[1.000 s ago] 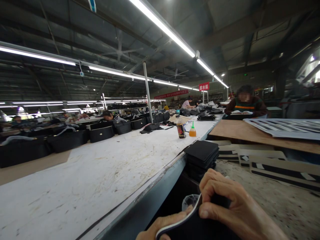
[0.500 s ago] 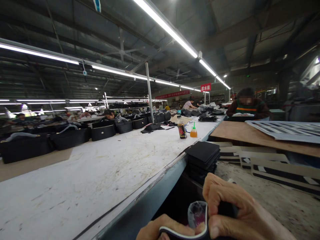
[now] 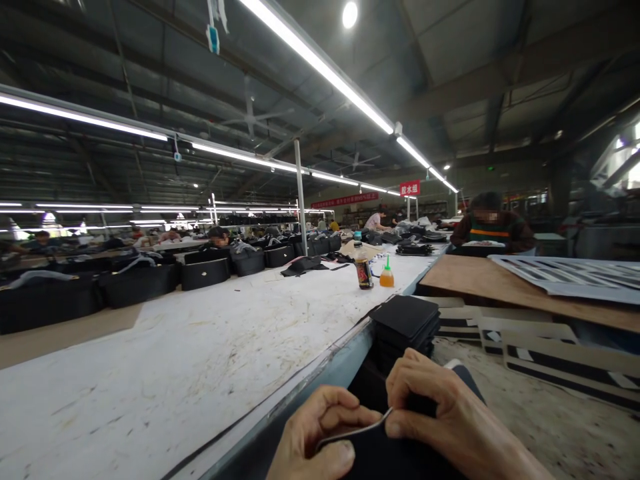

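Both hands pinch one black leather piece at the bottom edge of view, its pale edge turned up, probably for inspection: left hand [image 3: 313, 433] closed on the near side, right hand [image 3: 440, 413] curled tight over the far side. Beyond, a stack of black pieces [image 3: 405, 323] sits at the desk [image 3: 190, 360] edge, a glue bottle [image 3: 386, 273] farther off.

A brown bottle [image 3: 363, 269] and an orange glue bottle [image 3: 386, 275] stand together on the long white table [image 3: 200, 353].
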`<state>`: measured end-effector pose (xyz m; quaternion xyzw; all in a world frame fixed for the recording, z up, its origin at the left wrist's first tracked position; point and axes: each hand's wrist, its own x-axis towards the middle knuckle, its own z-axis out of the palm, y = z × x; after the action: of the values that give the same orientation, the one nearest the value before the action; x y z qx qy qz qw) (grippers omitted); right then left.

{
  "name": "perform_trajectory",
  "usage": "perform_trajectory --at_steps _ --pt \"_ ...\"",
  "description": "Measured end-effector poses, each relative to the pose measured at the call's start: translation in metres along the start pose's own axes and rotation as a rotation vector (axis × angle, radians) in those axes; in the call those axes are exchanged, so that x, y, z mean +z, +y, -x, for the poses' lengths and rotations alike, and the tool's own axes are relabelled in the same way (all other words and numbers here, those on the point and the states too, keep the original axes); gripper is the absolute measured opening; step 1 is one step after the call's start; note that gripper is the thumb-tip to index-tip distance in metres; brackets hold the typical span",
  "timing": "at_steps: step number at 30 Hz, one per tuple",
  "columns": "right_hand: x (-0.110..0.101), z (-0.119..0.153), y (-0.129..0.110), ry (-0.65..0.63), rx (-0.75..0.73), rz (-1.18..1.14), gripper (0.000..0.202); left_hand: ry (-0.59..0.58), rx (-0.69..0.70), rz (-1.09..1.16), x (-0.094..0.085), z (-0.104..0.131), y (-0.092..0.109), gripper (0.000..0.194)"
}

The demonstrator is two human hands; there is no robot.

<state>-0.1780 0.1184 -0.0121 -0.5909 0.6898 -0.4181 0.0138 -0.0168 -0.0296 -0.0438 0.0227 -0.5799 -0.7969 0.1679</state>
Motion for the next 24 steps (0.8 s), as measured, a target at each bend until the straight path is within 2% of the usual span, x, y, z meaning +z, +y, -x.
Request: perform_trajectory --at_steps 2,6,9,14,18,21,24 --pt "0.004 0.0 -0.002 0.014 -0.013 0.08 0.03 0.033 -0.033 -0.248 0.006 -0.003 0.013 0.041" --pt "0.012 -0.001 -0.002 0.03 -0.095 0.19 0.028 0.004 -0.16 -0.771 0.022 -0.01 0.027 0.012" --pt "0.017 0.0 0.003 0.06 -0.173 0.221 0.02 0.072 -0.174 -0.966 0.024 -0.014 0.02 0.023" --pt "0.034 0.0 0.019 0.199 -0.282 0.466 0.016 0.22 -0.086 -0.965 0.014 -0.023 -0.013 0.028" --pt "0.051 -0.004 0.033 0.219 -0.274 0.551 0.023 0.342 -0.026 -0.979 0.003 -0.035 -0.038 0.033" --pt "0.046 0.0 0.043 0.181 -0.27 0.518 0.03 0.417 -0.035 -0.959 -0.01 -0.039 -0.047 0.034" --pt "0.025 0.006 0.048 0.145 -0.302 0.52 0.044 0.429 -0.055 -0.92 -0.017 -0.033 -0.042 0.033"
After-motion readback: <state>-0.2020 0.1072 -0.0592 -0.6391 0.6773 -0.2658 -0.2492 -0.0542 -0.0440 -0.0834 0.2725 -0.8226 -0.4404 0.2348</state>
